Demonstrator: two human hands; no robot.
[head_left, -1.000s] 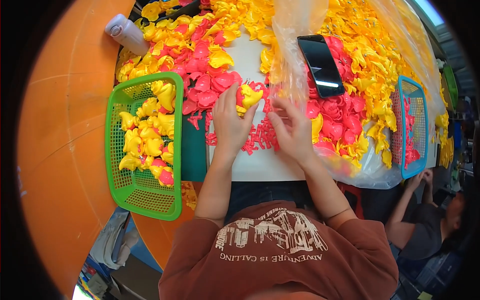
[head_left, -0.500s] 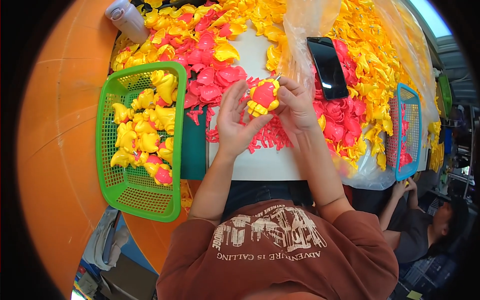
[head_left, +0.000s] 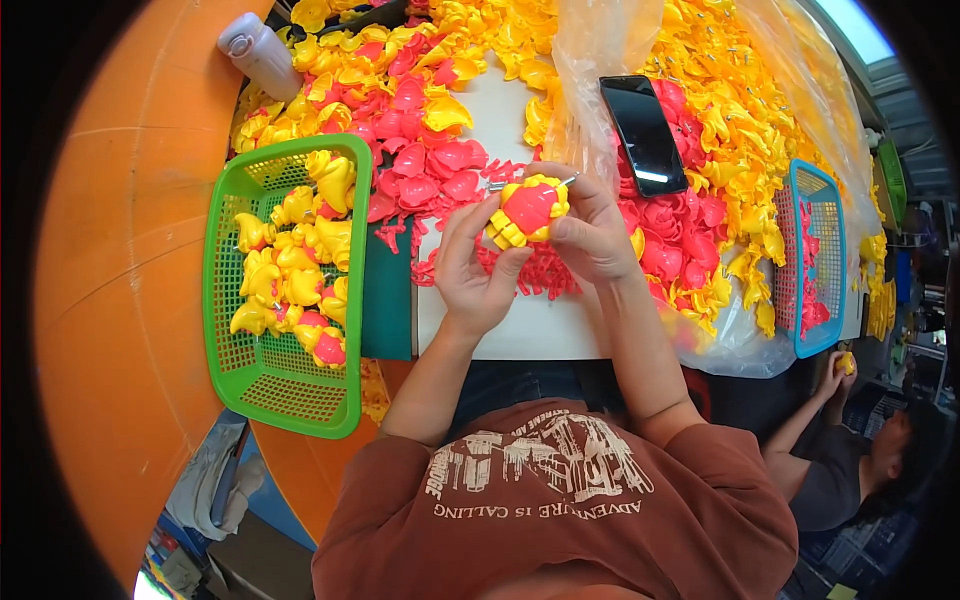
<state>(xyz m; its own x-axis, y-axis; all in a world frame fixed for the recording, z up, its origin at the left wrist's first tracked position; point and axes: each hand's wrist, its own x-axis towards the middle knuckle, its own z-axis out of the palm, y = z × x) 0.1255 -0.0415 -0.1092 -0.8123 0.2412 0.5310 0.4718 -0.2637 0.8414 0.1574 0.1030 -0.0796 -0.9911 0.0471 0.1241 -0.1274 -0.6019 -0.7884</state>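
Between both hands, above the white worktop, I hold a yellow-and-red plastic toy figure [head_left: 532,208] with metal pins sticking out at its sides. My left hand [head_left: 474,270] has its fingers along the figure's left side, the thumb near its lower part. On the other side my right hand [head_left: 592,232] pinches the figure between thumb and curled fingers. Under the hands lies a scatter of small red plastic pieces [head_left: 548,278]. Red shell pieces [head_left: 420,180] are heaped just beyond my left hand.
A green basket [head_left: 285,400] with several yellow-red figures stands at left. Yellow parts [head_left: 745,110] cover the right side, partly under clear plastic [head_left: 590,60]. A phone [head_left: 645,135] lies on red shells. A blue basket [head_left: 838,260], a bottle [head_left: 262,58] and a co-worker's hand [head_left: 835,375] also show.
The toy figure has turned a little and shifted slightly right and down in my hands. At the right, the co-worker's hands have risen, showing a small yellow piece.
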